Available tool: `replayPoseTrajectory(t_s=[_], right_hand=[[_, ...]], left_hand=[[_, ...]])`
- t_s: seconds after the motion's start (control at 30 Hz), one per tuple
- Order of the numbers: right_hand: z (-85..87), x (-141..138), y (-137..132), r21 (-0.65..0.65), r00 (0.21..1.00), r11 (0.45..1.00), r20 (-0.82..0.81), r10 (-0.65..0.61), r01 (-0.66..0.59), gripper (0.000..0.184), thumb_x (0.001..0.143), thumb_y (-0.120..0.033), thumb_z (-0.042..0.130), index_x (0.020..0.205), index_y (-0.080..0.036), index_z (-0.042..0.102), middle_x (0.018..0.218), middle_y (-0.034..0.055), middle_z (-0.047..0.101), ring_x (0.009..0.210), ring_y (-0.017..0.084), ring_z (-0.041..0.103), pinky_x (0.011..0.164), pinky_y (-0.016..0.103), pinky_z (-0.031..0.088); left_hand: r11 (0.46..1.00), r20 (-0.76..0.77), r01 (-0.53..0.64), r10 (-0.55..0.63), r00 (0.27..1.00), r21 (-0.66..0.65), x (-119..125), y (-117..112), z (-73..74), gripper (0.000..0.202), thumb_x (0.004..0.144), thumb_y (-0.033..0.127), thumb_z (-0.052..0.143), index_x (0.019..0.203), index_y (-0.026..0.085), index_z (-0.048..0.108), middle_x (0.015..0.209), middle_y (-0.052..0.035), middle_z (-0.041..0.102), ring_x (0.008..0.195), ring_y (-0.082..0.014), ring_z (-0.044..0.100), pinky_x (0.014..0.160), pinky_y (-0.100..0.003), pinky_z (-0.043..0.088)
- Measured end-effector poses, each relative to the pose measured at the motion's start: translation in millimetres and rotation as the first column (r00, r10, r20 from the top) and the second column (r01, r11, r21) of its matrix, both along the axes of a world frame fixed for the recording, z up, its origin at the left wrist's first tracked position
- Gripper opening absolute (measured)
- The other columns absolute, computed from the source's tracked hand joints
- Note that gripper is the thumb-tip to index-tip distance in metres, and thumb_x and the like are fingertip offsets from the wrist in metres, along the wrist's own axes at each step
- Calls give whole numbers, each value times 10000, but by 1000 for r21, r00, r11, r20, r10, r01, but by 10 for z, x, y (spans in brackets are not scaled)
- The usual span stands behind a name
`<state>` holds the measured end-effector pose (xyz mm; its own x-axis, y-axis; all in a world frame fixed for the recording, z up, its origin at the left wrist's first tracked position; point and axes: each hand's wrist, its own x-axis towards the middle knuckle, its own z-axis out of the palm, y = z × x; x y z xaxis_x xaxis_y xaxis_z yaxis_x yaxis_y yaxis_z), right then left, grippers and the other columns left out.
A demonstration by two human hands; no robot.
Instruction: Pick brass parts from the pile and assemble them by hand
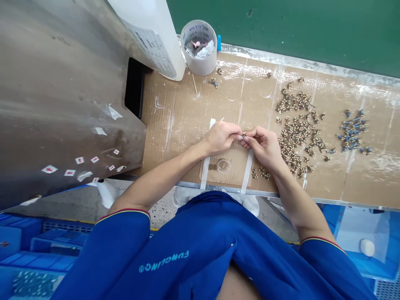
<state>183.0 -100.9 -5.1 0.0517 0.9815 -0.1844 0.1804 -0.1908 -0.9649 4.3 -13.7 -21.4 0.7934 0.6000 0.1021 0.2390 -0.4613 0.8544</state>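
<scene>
My left hand (221,138) and my right hand (261,146) meet above a cardboard-covered bench (187,121), their fingertips pinching a tiny dark-and-blue painted figurine (243,136). Most of it is hidden by my fingers. Just below my left hand lies a small clear round plastic dish (223,166). A few tan figurines (259,173) stand near my right wrist. To the right of that hand spread dense groups of tan figurines (295,134), and beyond them lies a group of blue figurines (351,134).
A translucent tub (198,48) holding pink and white scraps stands at the bench's back edge, beside a white jug (153,33). A green wall (281,25) rises behind. A stickered metal panel (62,104) stands at left; blue crates (40,237) sit below.
</scene>
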Motion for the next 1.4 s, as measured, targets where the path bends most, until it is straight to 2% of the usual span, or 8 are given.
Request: replayPoseTrajectory(t_s=[0.1, 0.23, 0.43, 0.63, 0.8, 1.07, 1.4], right_hand=[[11, 0, 20, -14, 999, 1000, -38, -16, 15, 401, 829, -603, 801, 792, -229, 664, 698, 10, 727, 660, 155, 693, 630, 313, 594], [-6, 18, 47, 18, 994, 999, -96, -43, 45, 368, 859, -576, 789, 854, -222, 689, 706, 10, 729, 671, 151, 702, 656, 319, 621], [-64, 47, 60, 42, 988, 996, -139, -71, 78, 383, 862, -591, 792, 913, -221, 705, 739, 12, 755, 694, 151, 723, 674, 316, 644], [-80, 95, 78, 35, 985, 998, -162, -52, 59, 421, 828, -626, 819, 915, -230, 707, 759, 15, 766, 700, 154, 735, 701, 325, 665], [-96, 96, 81, 47, 989, 996, -131, -63, 70, 425, 822, -630, 822, 894, -233, 689, 733, 5, 746, 661, 148, 720, 671, 319, 663], [-68, 86, 66, 46, 997, 999, -73, -18, 21, 381, 847, -567, 815, 835, -225, 648, 697, -2, 704, 613, 129, 673, 611, 288, 621], [-60, 106, 43, 43, 998, 998, -25, 52, -51, 348, 876, -524, 784, 800, -228, 617, 713, 9, 700, 603, 122, 622, 581, 277, 562]], left_hand=[[1000, 16, 5, -5, 1000, -12, 3, 15, 17, 205, 923, 175, 558, 785, 153, 708, 743, -45, 697, 706, -155, 615, 722, -278, 457], [1000, 60, 0, 1, 998, -13, 18, 31, 27, 202, 958, 179, 574, 824, 155, 723, 771, -38, 713, 732, -144, 637, 750, -260, 470], [998, 72, 7, -11, 997, 56, 27, 17, 0, 243, 1008, 187, 541, 868, 152, 737, 803, -43, 728, 774, -147, 667, 785, -254, 493], [991, 54, -24, 17, 998, 135, 41, -29, -43, 240, 1022, 197, 537, 864, 144, 710, 822, -46, 722, 779, -152, 659, 770, -260, 488], [982, -11, -57, 59, 998, 180, 61, -57, -80, 246, 1031, 228, 543, 843, 152, 682, 817, -48, 698, 770, -161, 641, 747, -273, 476], [966, -14, -60, 66, 998, 252, 57, -75, -111, 289, 1017, 220, 525, 780, 155, 677, 751, -44, 675, 699, -165, 622, 652, -282, 414], [958, -45, -27, 41, 998, 286, 49, -112, -81, 319, 1002, 180, 462, 805, 141, 709, 793, -69, 712, 739, -185, 659, 668, -298, 426]])
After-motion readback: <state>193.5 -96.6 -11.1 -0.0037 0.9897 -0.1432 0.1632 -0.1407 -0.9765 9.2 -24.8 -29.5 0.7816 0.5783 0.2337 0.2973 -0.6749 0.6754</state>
